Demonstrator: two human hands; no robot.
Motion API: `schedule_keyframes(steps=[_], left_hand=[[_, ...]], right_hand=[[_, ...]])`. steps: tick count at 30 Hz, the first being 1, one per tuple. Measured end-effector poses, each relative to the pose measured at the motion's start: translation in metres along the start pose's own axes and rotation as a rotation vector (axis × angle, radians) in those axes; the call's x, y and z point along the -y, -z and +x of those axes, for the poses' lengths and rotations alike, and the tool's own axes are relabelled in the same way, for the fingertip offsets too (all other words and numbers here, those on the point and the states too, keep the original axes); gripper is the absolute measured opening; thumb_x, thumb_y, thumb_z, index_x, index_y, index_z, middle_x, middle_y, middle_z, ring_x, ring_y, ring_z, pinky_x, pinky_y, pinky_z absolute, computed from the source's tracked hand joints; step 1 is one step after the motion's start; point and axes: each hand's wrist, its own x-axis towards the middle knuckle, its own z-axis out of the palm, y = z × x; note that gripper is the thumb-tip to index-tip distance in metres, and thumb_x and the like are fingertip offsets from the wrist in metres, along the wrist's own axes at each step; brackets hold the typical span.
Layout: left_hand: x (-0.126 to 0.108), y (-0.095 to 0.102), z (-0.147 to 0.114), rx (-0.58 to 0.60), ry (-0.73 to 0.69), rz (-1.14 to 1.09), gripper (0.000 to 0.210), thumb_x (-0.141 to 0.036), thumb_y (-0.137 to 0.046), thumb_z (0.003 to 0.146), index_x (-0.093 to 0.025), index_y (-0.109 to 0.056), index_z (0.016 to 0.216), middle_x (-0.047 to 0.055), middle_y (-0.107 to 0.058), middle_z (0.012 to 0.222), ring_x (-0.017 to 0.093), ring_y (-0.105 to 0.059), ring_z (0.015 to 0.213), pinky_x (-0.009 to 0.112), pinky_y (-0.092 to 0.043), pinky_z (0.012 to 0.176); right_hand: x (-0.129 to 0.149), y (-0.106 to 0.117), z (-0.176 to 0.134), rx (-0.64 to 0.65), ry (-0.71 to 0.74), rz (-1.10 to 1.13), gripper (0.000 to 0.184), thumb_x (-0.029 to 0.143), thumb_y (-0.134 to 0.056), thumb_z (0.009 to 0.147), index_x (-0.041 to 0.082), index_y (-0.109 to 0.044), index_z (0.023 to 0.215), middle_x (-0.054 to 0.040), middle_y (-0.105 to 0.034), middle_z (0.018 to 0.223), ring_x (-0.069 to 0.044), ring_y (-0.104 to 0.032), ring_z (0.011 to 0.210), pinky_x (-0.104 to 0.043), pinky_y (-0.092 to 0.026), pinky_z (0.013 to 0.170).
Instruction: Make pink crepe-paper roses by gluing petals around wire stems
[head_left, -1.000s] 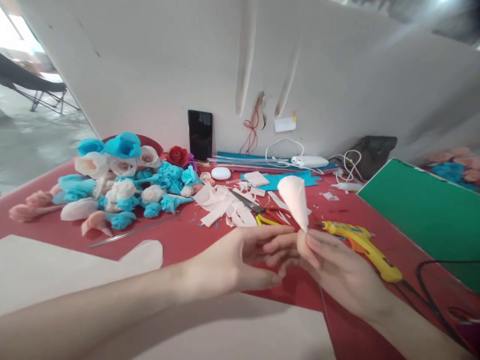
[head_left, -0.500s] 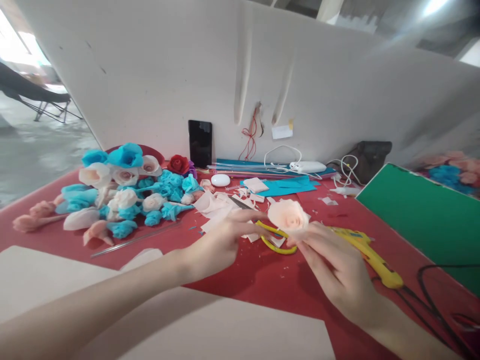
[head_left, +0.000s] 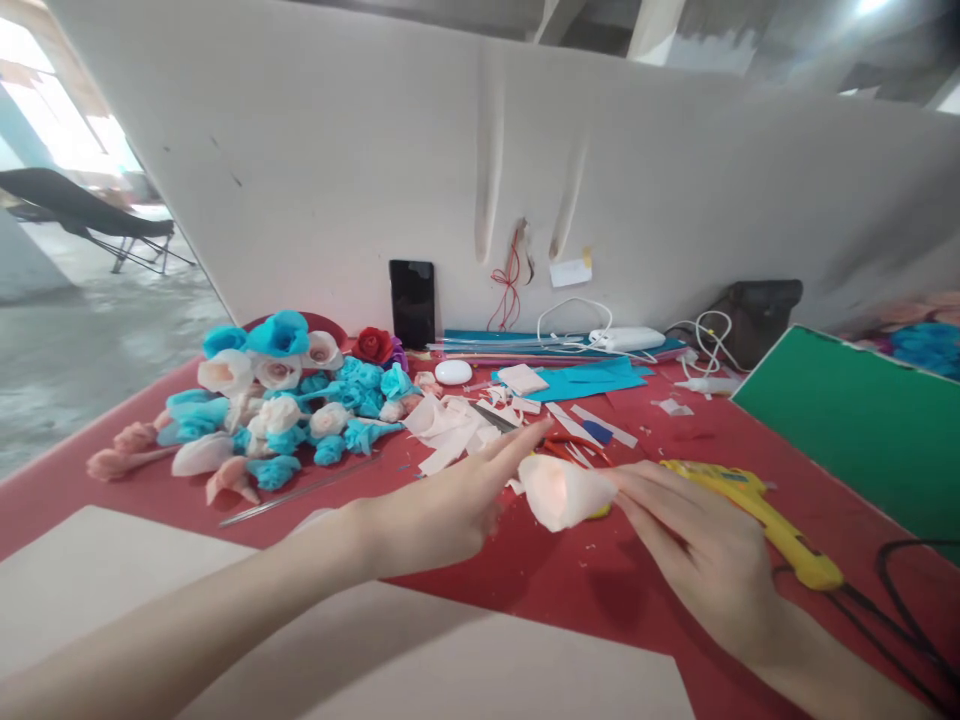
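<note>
In the head view, the white paper flower (head_left: 564, 495), upright a second ago, now tips sideways above the red table (head_left: 540, 580), its narrow end pinched in the right hand (head_left: 701, 555). The left hand (head_left: 442, 515), fingers extended, grasps nothing beside it. One glue gun (head_left: 780, 530); one dark pouch (head_left: 765, 322), contents hidden.

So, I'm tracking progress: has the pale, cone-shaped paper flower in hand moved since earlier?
Yes: against the yellow plastic glue gun, the held flower has shifted left and lower in view and tipped sideways.
</note>
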Motion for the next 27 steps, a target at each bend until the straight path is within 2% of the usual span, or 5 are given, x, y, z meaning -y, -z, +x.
schedule_keyframes(steps=[2, 12, 21, 24, 27], left_hand=[[-0.005, 0.001, 0.000, -0.036, -0.006, -0.002, 0.074, -0.003, -0.052, 0.073, -0.026, -0.028, 0.139, 0.006, -0.035, 0.145, 0.024, -0.036, 0.131, 0.038, -0.038, 0.104], [-0.057, 0.002, -0.006, -0.339, -0.119, -0.176, 0.020, -0.022, -0.070, 0.074, -0.020, -0.063, 0.093, 0.000, -0.064, 0.103, 0.015, -0.056, 0.098, 0.024, -0.043, 0.089], [-0.066, -0.003, -0.015, -0.422, -0.242, -0.070, 0.013, -0.017, -0.068, 0.076, -0.018, -0.067, 0.089, -0.001, -0.066, 0.091, 0.013, -0.058, 0.087, 0.023, -0.043, 0.083], [-0.066, -0.004, -0.015, -0.413, -0.290, -0.037, 0.014, -0.012, -0.067, 0.075, -0.017, -0.067, 0.088, 0.000, -0.065, 0.088, 0.013, -0.057, 0.084, 0.023, -0.043, 0.081], [-0.063, -0.006, -0.014, -0.388, -0.310, -0.033, 0.016, -0.010, -0.065, 0.075, -0.017, -0.066, 0.090, 0.001, -0.064, 0.091, 0.013, -0.055, 0.086, 0.024, -0.044, 0.082]], right_hand=[[0.001, 0.000, 0.002, -0.014, -0.050, 0.036, 0.019, 0.003, -0.049, 0.087, 0.015, -0.059, 0.098, -0.0028, -0.062, 0.088, -0.010, -0.059, 0.083, -0.016, -0.047, 0.079], [0.019, 0.009, 0.017, 0.216, -0.348, 0.467, 0.024, 0.016, -0.045, 0.092, 0.021, -0.060, 0.074, 0.0065, -0.062, 0.067, -0.006, -0.061, 0.062, -0.007, -0.048, 0.056], [0.021, -0.001, 0.007, 0.291, -0.452, 0.624, 0.025, 0.030, -0.048, 0.093, 0.023, -0.063, 0.076, 0.0036, -0.063, 0.071, -0.008, -0.060, 0.065, -0.011, -0.049, 0.063], [0.019, 0.000, 0.003, 0.301, -0.477, 0.626, 0.016, 0.030, -0.051, 0.091, 0.025, -0.064, 0.097, -0.0006, -0.065, 0.093, -0.014, -0.062, 0.087, -0.021, -0.051, 0.081], [0.019, 0.005, 0.003, 0.300, -0.458, 0.626, 0.031, 0.026, -0.061, 0.085, 0.030, -0.056, 0.115, -0.0001, -0.059, 0.113, -0.016, -0.056, 0.105, -0.025, -0.048, 0.092]])
